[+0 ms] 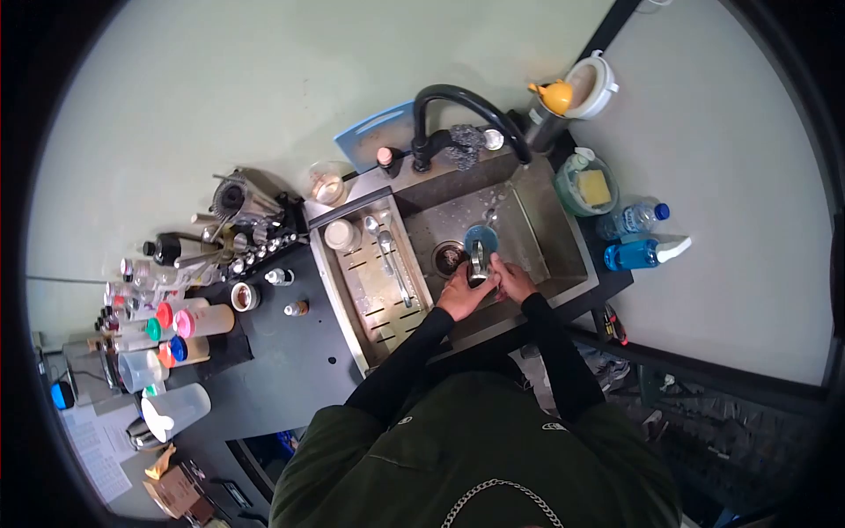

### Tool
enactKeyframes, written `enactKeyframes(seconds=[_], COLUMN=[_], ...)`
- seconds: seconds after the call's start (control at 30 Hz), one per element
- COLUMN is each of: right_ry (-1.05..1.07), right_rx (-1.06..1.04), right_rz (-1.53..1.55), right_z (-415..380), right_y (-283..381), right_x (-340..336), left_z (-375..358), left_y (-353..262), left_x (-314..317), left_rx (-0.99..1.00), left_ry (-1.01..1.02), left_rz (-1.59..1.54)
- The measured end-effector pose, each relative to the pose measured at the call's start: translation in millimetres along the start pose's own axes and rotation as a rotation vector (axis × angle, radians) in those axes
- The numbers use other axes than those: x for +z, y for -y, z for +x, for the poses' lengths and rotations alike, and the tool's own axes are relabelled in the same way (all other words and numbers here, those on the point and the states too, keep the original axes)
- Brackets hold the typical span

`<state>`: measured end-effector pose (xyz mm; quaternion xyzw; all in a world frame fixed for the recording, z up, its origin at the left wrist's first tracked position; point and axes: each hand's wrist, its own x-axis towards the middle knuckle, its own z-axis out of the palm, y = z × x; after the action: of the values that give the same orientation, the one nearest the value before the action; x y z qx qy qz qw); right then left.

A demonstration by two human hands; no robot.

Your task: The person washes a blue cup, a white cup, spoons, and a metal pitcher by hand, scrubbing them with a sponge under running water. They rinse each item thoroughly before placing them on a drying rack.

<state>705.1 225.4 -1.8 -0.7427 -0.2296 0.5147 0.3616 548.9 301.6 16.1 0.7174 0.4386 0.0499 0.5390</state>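
Observation:
Over the sink (pixel 550 211), my left hand (pixel 462 297) is closed around a small shiny metal item (pixel 478 262), whose exact kind I cannot make out. My right hand (pixel 514 282) meets it from the right, fingers bent against its side; the fingertips are partly hidden. Just beyond the metal item is a round blue cup or bowl (pixel 481 236), partly covered by it. The dark drain (pixel 449 259) lies left of the blue piece. Above the basin arches a black faucet (pixel 466 92).
Left of the basin, a slotted drain tray (pixel 356 286) bears spoons (pixel 385 242) and a white cup (pixel 341 235). A tub with a yellow sponge (pixel 593 188), a water bottle (pixel 632 218) and a blue spray bottle (pixel 630 255) stand right. Several squeeze bottles (pixel 204 321) line the left counter.

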Motion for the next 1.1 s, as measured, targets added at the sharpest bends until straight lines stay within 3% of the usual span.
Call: enactKeyframes(seconds=[0.07, 0.13, 0.2, 0.23, 0.33, 0.4, 0.43, 0.5, 0.53, 0.63, 0.7, 0.83, 0.9, 0.97, 1.03, 1.1], right_ry=[0.090, 0.195, 0.031, 0.046, -0.137, -0.262, -0.279, -0.094, -0.106, 0.054, -0.053, -0.002, -0.023, -0.073, -0.036, -0.066], right_rx=[0.067, 0.135, 0.001, -0.003, -0.076, -0.166, -0.149, 0.240, 0.245, 0.428, 0.539, 0.484, 0.445, 0.409, 0.381, 0.260], right_rz=[0.113, 0.215, 0.074, 0.076, -0.088, -0.607, -0.600, -0.360, -0.355, -0.223, 0.149, 0.116, 0.249, 0.278, 0.192, 0.252], right_z=[10, 24, 39, 53, 115, 157, 145, 128, 131, 135, 134, 148, 152, 153, 151, 135], right_y=[-13, -18, -24, -31, -90, -139, -124, -94, -95, -84, -82, -93, -99, -98, -94, -79], right_x=[-9, -17, -21, -24, -26, -29, -27, -12, -11, 2, 6, 10, 14, 12, 7, 6], left_z=[11, 6, -6, -31, -69, -79, -82, -83, -80, -72, -66, -55, -52, -54, -57, -57], left_y=[13, 20, 23, -2, -12, -3, -3, 7, 16, 37, 45, 42, 44, 38, 27, 12], left_x=[-6, -23, -45, -77, -132, -149, -155, -167, -167, -167, -168, -164, -166, -166, -161, -158], left_rx=[-0.112, -0.082, -0.028, 0.009, -0.115, -0.097, -0.081, -0.059, -0.144, -0.157, -0.158, -0.091, -0.046, -0.105, 0.075, 0.185], left_ry=[0.053, -0.040, -0.145, -0.180, -0.295, -0.455, -0.527, -0.525, -0.520, -0.584, -0.570, -0.704, -0.821, -0.769, -0.926, -0.895], left_rz=[-0.118, -0.137, -0.183, -0.164, 0.042, 0.165, 0.201, 0.311, 0.395, 0.615, 0.622, 0.696, 0.722, 0.630, 0.682, 0.625])
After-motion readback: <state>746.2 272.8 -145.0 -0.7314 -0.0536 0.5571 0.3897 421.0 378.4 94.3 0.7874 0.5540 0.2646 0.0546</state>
